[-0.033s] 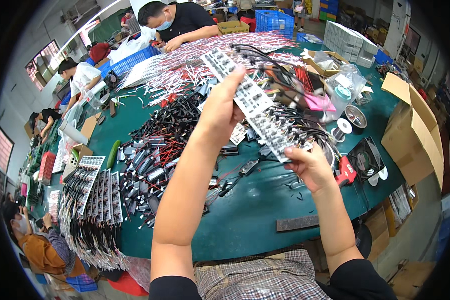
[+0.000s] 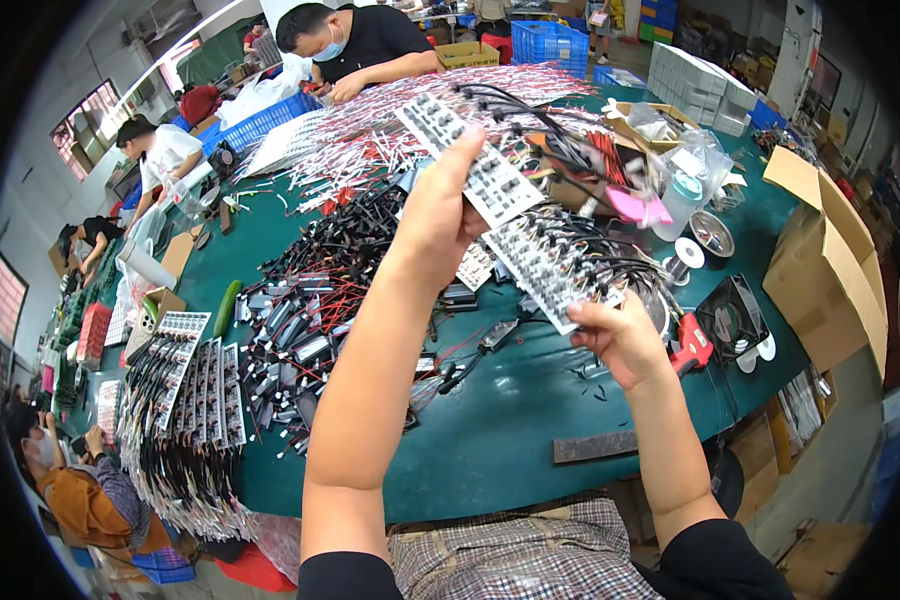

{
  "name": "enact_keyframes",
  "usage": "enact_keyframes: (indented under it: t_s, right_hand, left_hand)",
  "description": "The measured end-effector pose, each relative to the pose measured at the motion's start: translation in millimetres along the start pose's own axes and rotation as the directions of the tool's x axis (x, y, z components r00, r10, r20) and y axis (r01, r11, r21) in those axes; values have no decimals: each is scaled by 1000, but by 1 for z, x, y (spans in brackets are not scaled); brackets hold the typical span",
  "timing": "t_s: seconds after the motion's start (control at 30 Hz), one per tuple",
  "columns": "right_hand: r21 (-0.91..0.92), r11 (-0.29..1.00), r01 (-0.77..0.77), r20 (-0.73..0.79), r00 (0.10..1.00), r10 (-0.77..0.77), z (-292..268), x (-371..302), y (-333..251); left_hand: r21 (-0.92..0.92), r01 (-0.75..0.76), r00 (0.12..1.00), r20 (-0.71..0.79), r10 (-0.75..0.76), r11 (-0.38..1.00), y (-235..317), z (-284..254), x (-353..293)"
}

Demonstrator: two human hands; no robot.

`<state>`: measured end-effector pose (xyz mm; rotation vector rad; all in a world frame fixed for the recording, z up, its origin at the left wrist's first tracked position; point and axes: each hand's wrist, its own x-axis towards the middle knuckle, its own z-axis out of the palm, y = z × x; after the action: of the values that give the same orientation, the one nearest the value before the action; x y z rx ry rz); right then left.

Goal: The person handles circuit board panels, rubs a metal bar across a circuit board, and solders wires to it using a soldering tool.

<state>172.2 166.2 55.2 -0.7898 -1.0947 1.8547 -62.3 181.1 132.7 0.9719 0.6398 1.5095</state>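
My left hand [image 2: 438, 205] grips the upper part of a white circuit board panel [image 2: 500, 188], thumb on its face. This part carries rows of black components, and black cables trail from its far side. My right hand [image 2: 622, 338] pinches the lower end of the panel's other part [image 2: 536, 268], which is crowded with small parts and wires. A step shows between the two parts, which lie at slightly different angles. Whether they are still joined I cannot tell. Both are held above the green table [image 2: 490, 440].
A heap of black wired modules [image 2: 310, 300] lies left of my arms, with red and white wires [image 2: 370, 120] behind. Wired board panels [image 2: 200, 385] stack at the left. To the right are a red glue gun [image 2: 692, 343], a solder spool [image 2: 684, 256], a fan [image 2: 735, 315] and a carton [image 2: 825, 260].
The panel, in one straight line before, now shows a step at its middle. The upper part has shifted slightly up and left; the cables behind it have swung.
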Motion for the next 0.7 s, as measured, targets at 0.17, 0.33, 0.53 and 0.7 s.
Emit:
enact_keyframes:
  t_s: [0.17, 0.33, 0.53, 0.7]
  right_hand:
    - [-67, 998, -18, -7, 1000, 18, 5, -29, -1]
    - [-104, 995, 5, -110, 994, -17, 6, -62, -13]
    - [-179, 980, 83, 4, 996, -84, 13, -61, -1]
    - [91, 988, 124, 138, 981, -136, -5, -60, 19]
  left_hand:
    - [247, 134, 962, -265, -66, 960, -11, -30, 16]
    - [920, 377, 922, -384, 48, 106, -76, -111, -7]
    - [546, 353, 927, -96, -361, 760, -109, -36, -85]
    - [3, -59, 997, -46, 59, 998, -105, 28, -113]
